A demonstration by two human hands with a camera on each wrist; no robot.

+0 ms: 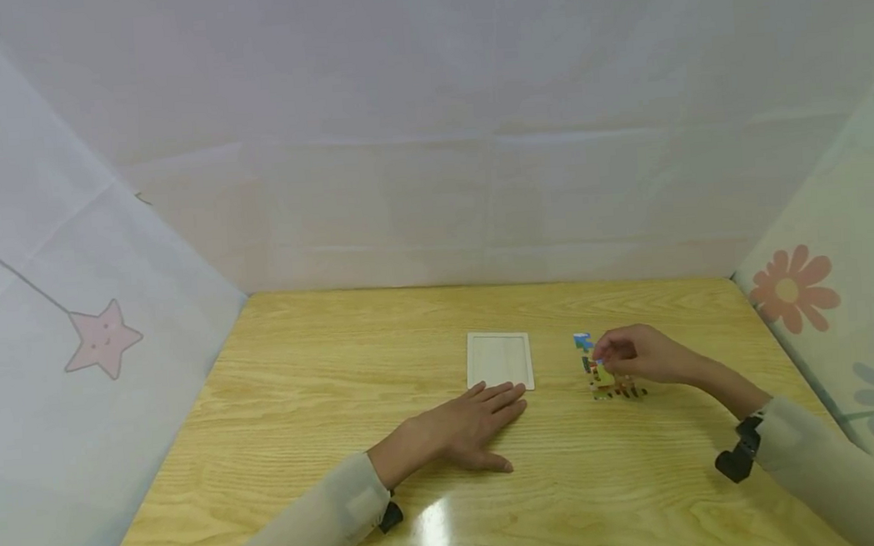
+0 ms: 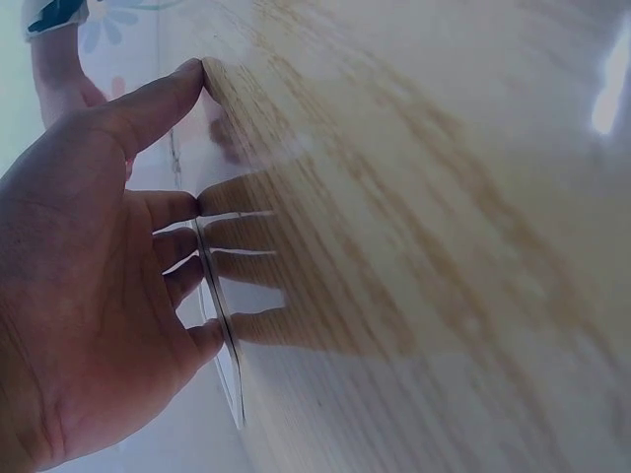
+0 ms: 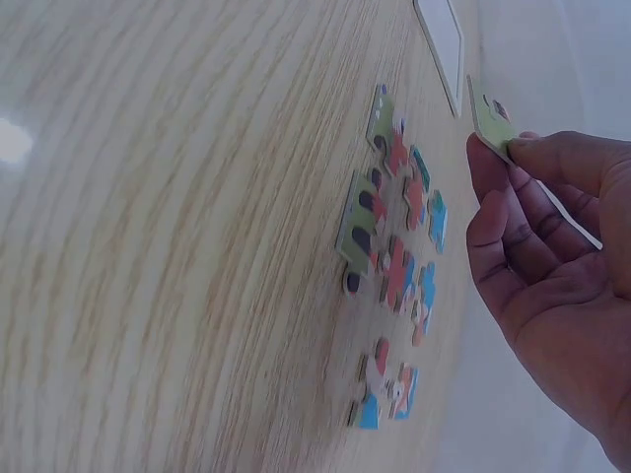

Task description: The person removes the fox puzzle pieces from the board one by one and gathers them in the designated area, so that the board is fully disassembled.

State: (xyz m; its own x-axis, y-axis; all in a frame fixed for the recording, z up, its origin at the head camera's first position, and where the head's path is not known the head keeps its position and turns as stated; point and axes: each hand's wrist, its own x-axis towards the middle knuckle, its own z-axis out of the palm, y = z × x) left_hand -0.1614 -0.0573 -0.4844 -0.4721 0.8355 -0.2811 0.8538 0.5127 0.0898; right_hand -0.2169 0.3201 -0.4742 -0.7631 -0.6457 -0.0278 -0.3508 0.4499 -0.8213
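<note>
My right hand [image 1: 648,355] pinches a green puzzle piece [image 3: 490,120] between thumb and fingers, holding it raised above the table. Below it lie several loose jigsaw pieces [image 3: 361,232] in green, red and blue, partly covered by the hand in the head view. Fingers spread and straight, my left hand [image 1: 467,426] rests at the near edge of a pale, shallow puzzle tray [image 1: 498,358]. Its fingertips [image 2: 209,337] touch the tray's edge, and the thumb lies apart on the tabletop. No pieces show in the tray.
The wood-grain table [image 1: 323,372] has a glossy surface with a bright reflection near its front. Pale cloth walls enclose its back and sides, printed with a pink star [image 1: 103,339] at left and flowers [image 1: 793,287] at right.
</note>
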